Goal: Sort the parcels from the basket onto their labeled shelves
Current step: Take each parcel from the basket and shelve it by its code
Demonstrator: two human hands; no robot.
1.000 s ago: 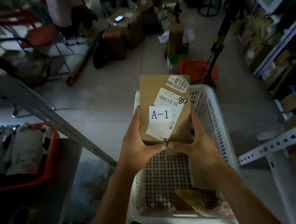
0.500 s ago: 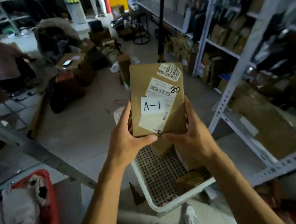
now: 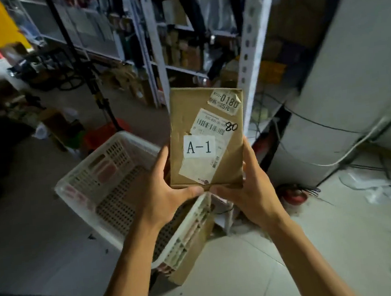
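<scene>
I hold the brown parcel [image 3: 206,137] upright in front of me, my left hand [image 3: 163,194] curled round its lower left edge and my right hand [image 3: 247,190] round its lower right, both thumbs along the bottom. Its face carries a white label reading "A-1" [image 3: 198,147], a barcode sticker with "80" written beside it in black marker, and a top sticker reading "0180". Just below and to the left sits the white perforated basket [image 3: 110,171] on the floor, one corner resting over a cardboard box [image 3: 191,256]. Pale floor tiles lie open to my right. Beyond the parcel a white slotted upright [image 3: 252,52] rises, with crowded shelves [image 3: 179,53] behind; their labels are too blurred to read.
</scene>
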